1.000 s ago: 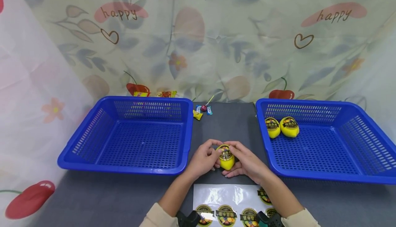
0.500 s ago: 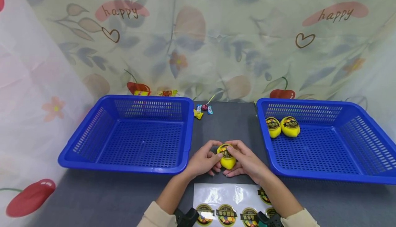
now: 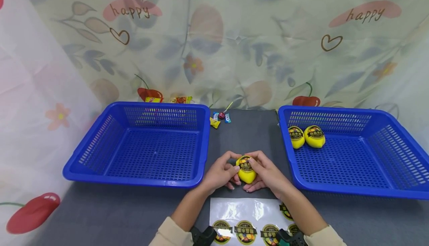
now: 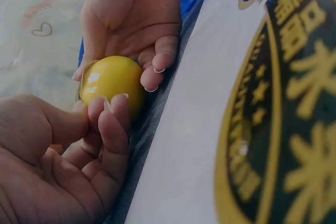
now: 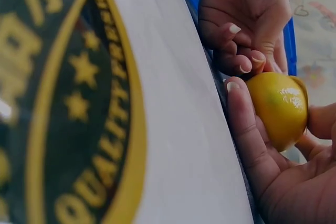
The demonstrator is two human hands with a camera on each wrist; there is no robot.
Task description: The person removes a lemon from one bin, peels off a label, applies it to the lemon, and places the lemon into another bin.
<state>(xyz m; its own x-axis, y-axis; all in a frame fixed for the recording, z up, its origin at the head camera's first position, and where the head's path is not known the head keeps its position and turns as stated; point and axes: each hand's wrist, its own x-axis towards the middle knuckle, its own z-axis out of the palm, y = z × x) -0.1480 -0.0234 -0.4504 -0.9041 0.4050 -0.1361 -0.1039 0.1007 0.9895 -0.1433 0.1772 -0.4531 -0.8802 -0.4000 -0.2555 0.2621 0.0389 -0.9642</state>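
A yellow lemon [image 3: 247,176] with a round black-and-gold sticker [image 3: 245,164] on its upper face is between both hands, over the dark table. My left hand [image 3: 221,173] grips its left side, fingers curled and thumb at the sticker's edge. From the right, my right hand [image 3: 268,173] holds the lemon, its thumb pressing on the sticker and its fingers curved beneath. In the left wrist view the lemon [image 4: 116,80] shows its bare glossy side, and the right wrist view shows the same lemon [image 5: 278,108] cradled in the right fingers. Below the hands lies a sticker sheet [image 3: 241,210] with several round labels.
A blue basket [image 3: 134,182] stands on the left. The blue basket [image 3: 352,191] on the right holds two stickered lemons [image 3: 314,137]. Wrapped candies [image 3: 215,123] and a lollipop [image 3: 222,115] lie at the back, near the patterned curtain [image 3: 234,52].
Both hands stay in nearly the same place around the lemon. The right thumb has shifted slightly over the sticker, and the lemon is turned a little.
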